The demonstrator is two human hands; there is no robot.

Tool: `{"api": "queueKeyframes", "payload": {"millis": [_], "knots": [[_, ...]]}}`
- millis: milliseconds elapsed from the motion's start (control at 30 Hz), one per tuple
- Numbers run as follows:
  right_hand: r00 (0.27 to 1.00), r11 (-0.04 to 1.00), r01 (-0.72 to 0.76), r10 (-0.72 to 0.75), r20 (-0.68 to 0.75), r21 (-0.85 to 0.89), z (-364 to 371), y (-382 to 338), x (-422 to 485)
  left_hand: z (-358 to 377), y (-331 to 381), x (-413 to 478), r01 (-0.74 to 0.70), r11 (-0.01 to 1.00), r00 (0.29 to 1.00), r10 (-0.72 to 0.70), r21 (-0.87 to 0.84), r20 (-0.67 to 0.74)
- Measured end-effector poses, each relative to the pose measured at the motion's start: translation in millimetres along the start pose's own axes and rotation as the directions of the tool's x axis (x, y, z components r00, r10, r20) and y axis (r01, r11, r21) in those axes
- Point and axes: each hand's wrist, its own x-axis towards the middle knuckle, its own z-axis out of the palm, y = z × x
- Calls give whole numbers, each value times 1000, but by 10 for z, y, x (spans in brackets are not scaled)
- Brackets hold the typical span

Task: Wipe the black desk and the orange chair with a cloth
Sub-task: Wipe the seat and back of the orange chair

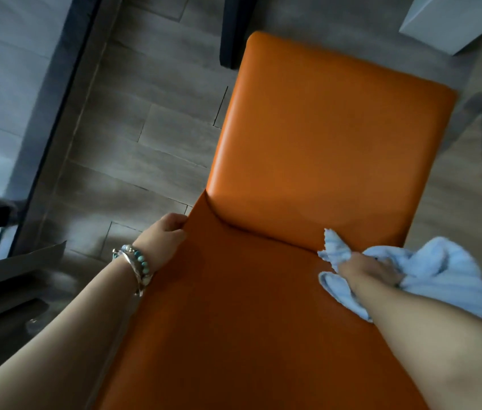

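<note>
The left grip [164, 235], with beaded bracelets [137, 266] at its wrist, is clamping curled fingers over the left edge of the orange chair [322, 137], where backrest and seat are meeting. The right grip [370, 269] is closing on a bunched light blue cloth [441, 270], pressing it against the chair's crease near the right edge. The chair is standing on a wood-plank floor [145, 119].
</note>
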Motion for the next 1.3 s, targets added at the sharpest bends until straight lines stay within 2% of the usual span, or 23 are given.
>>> {"api": "queueKeyframes", "payload": {"millis": [67, 100, 167, 200, 267, 300, 333, 367, 400, 467, 567, 633, 700, 733, 800, 867, 933, 1000, 1033, 1067, 1100, 1167, 1300], "knots": [[996, 964, -90, 94, -2, 249, 162, -386, -296, 5, 7, -6, 11, 1000, 1000, -11, -5, 0], [999, 945, -38, 43, -8, 325, 216, -609, -483, 7, 9, -13, 17, 1000, 1000, -17, -11, 3], [978, 952, 183, -201, 50, 244, 282, -1092, -877, 9, 12, -19, 23, 999, 1000, -23, -36, 0], [922, 908, 361, -382, 67, 214, 310, -1291, -1097, 7, 5, -17, 15, 998, 1000, -16, -66, -9], [730, 727, 623, -673, 118, 290, 335, -1520, -1440, -4, 24, -40, -12, 992, 1000, 10, -122, -18], [636, 626, 687, -764, 113, 368, 358, -1513, -1462, -11, 31, -49, -12, 990, 1000, 11, -139, -8], [583, 570, 718, -806, 102, 400, 347, -1432, -1450, -12, 29, -49, -9, 988, 1000, 10, -152, 5], [568, 562, 735, -816, 109, 380, 319, -1284, -1348, -12, 28, -58, 2, 988, 1000, -1, -153, 11], [594, 602, 743, -795, 126, 293, 271, -1091, -1189, -16, 32, -63, 14, 988, 1000, -13, -156, 9], [740, 754, 655, -652, 165, 40, 120, -593, -801, -23, 6, -35, 35, 991, 999, -37, -130, -8], [932, 901, 363, -356, 72, -240, -147, 48, -453, -20, 1, -35, 33, 995, 999, -35, -97, -23], [980, 916, 166, -195, -42, -366, -199, 219, -400, -19, 8, -48, 37, 995, 999, -40, -91, -32], [991, 937, 40, -83, -109, -347, -157, 80, -534, -10, 24, -55, 32, 996, 999, -35, -80, -38], [991, 962, 45, -77, -110, -269, -89, -92, -660, -1, 32, -55, 24, 996, 999, -27, -88, -42], [955, 956, 289, -292, -48, -50, 116, -575, -992, 14, 37, -70, 7, 995, 998, -12, -99, -54], [825, 808, 549, -565, 17, 215, 305, -1100, -1440, 14, 27, -72, -16, 991, 998, 6, -133, -70], [747, 631, 581, -664, -31, 514, 313, -1386, -1768, 10, 11, -68, -27, 981, 997, 13, -192, -76], [785, 523, 493, -612, -96, 695, 272, -1336, -1694, 8, -10, -49, -17, 981, 998, 3, -195, -70], [830, 533, 450, -546, -115, 717, 231, -1203, -1539, 7, -18, -41, -13, 981, 998, 0, -193, -67], [884, 592, 404, -449, -130, 698, 183, -1036, -1317, 5, -23, -37, -4, 983, 998, -7, -183, -63], [936, 700, 327, -331, -118, 634, 141, -844, -1050, 1, -31, -34, -1, 985, 998, -11, -171, -68], [987, 898, 159, -135, -88, 409, -48, -426, -590, -1, -37, -26, 1, 989, 997, -13, -148, -79], [994, 1000, 12, -13, -107, -12, -530, 191, -160, 9, -46, -17, 14, 988, 997, -24, -155, -67]]}}
